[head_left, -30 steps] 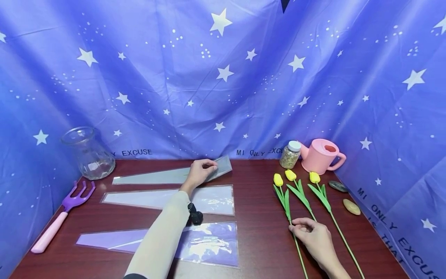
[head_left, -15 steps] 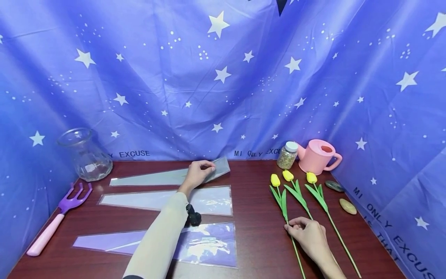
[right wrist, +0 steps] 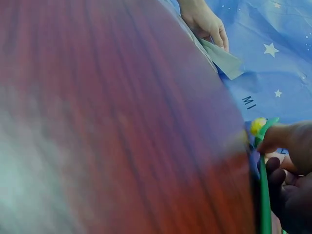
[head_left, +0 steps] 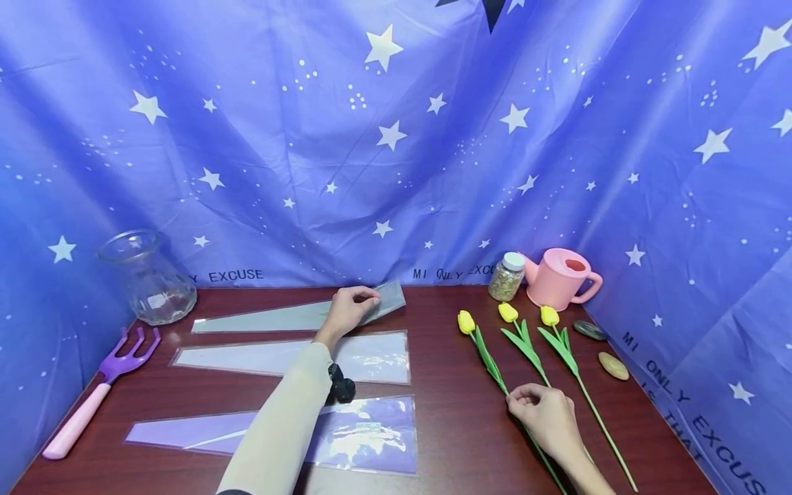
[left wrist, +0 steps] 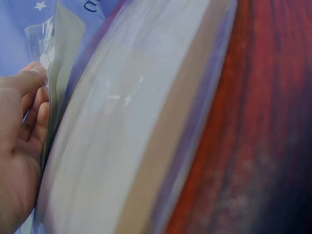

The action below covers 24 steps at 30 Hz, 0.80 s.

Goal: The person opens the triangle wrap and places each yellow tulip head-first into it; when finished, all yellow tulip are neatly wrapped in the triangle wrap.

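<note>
My left hand [head_left: 348,311] pinches the wide right end of the farthest flat tapered flower sleeve [head_left: 272,316], a grey-green one, and that end is lifted. In the left wrist view the raised film [left wrist: 68,44] stands beside the thumb and fingertips. Two more sleeves lie nearer, a whitish one [head_left: 371,357] and a purple one [head_left: 371,436], partly covered by the left forearm. With thumb and fingers my right hand [head_left: 547,419] pinches the stem of the leftmost yellow tulip [head_left: 467,322], which leans left. Two other tulips [head_left: 508,313] [head_left: 549,316] lie to its right.
At the far left stand a glass vase [head_left: 162,302] and a purple hand fork [head_left: 126,361] lying by the table edge. Back right are a jar with a white lid [head_left: 507,278] and a pink watering can [head_left: 557,282]. Two stones [head_left: 590,330] [head_left: 614,366] lie at the right edge.
The leftmost tulip has swung its flower end to the left in my right hand, away from the other two. My left hand holds the sleeve end as before. The view has shifted slightly.
</note>
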Available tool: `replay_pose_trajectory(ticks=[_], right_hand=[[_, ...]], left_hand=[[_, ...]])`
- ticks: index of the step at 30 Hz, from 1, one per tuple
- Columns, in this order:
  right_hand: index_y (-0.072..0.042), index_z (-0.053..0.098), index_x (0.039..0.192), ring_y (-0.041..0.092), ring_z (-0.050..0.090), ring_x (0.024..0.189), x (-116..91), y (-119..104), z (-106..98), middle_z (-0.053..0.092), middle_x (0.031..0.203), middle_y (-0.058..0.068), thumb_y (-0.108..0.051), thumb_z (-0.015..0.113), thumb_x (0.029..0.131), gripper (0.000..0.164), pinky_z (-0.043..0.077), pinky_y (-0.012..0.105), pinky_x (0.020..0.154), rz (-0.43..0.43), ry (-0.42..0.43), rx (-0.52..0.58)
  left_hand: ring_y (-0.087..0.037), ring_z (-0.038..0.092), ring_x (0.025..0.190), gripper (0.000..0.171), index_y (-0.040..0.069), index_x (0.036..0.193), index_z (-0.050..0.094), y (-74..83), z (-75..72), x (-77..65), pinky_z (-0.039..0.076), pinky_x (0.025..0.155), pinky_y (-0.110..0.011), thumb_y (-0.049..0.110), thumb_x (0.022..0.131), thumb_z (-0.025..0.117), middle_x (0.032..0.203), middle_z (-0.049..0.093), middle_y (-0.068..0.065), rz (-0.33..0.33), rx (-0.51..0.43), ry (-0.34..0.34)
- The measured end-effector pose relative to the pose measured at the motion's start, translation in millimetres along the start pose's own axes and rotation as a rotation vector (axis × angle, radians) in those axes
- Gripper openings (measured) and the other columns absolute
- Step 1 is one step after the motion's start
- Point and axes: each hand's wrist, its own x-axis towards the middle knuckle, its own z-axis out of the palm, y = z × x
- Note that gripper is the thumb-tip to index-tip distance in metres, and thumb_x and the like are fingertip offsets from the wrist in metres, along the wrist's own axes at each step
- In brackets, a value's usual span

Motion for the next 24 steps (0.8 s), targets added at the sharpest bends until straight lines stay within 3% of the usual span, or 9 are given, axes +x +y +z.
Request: replay_pose_trajectory(ticks=[3, 6, 10, 13, 17, 24], right_hand=[[-0.013, 0.079, 0.082, 0.001, 0.057, 0.059, 0, -4, -2, 0.068, 0.067, -0.008, -0.013, 0.081, 0.082, 0.002, 0.047, 0.019, 0.060, 0.071, -0.039, 0.137], [0.001, 0.078, 0.091, 0.004, 0.055, 0.054, 3, -12, -4, 0.067, 0.065, -0.006, -0.007, 0.076, 0.087, 0.009, 0.048, 0.022, 0.051, 0.111, -0.070, 0.398], [0.015, 0.071, 0.095, 0.008, 0.055, 0.052, 14, -28, -10, 0.068, 0.067, -0.003, 0.006, 0.070, 0.091, 0.010, 0.047, 0.023, 0.045, 0.083, -0.078, 0.759], [0.007, 0.075, 0.091, 0.007, 0.060, 0.056, 25, -40, -15, 0.073, 0.073, -0.002, 0.007, 0.069, 0.092, 0.006, 0.050, 0.021, 0.048, 0.067, -0.070, 0.946], [-0.009, 0.078, 0.086, 0.008, 0.064, 0.059, 41, -54, -19, 0.074, 0.076, -0.001, 0.005, 0.068, 0.094, 0.019, 0.054, 0.020, 0.054, 0.077, -0.091, 1.154], [-0.008, 0.080, 0.089, 0.012, 0.070, 0.064, 62, -66, -11, 0.076, 0.077, 0.003, 0.007, 0.063, 0.097, 0.023, 0.058, 0.022, 0.061, 0.065, -0.084, 1.411]], left_hand=[[-0.023, 0.071, 0.106, 0.011, 0.016, 0.103, 0.081, 0.0, 0.3, -0.5, 0.054, 0.098, -0.040, 0.018, 0.092, 0.078, 0.112, 0.079, -0.006, -0.005, 0.000, -0.010], [-0.024, 0.071, 0.107, 0.011, 0.016, 0.103, 0.081, -0.7, 0.3, 0.0, 0.054, 0.100, -0.041, 0.017, 0.092, 0.078, 0.113, 0.079, -0.006, 0.000, 0.003, -0.010], [-0.024, 0.071, 0.109, 0.011, 0.016, 0.103, 0.081, -2.1, -0.9, -0.2, 0.053, 0.101, -0.042, 0.017, 0.092, 0.078, 0.113, 0.079, -0.006, 0.003, 0.007, 0.001], [-0.024, 0.071, 0.108, 0.010, 0.016, 0.102, 0.081, -2.3, -1.8, -1.1, 0.054, 0.100, -0.042, 0.018, 0.093, 0.078, 0.112, 0.079, -0.006, -0.006, 0.008, 0.008], [-0.024, 0.071, 0.107, 0.010, 0.016, 0.102, 0.081, -1.9, -2.4, -1.5, 0.054, 0.099, -0.041, 0.018, 0.093, 0.077, 0.112, 0.079, -0.006, -0.009, 0.012, 0.012], [-0.025, 0.071, 0.108, 0.010, 0.016, 0.102, 0.081, -0.2, -1.1, 0.6, 0.054, 0.101, -0.043, 0.018, 0.093, 0.077, 0.113, 0.079, -0.007, -0.001, 0.002, -0.005]])
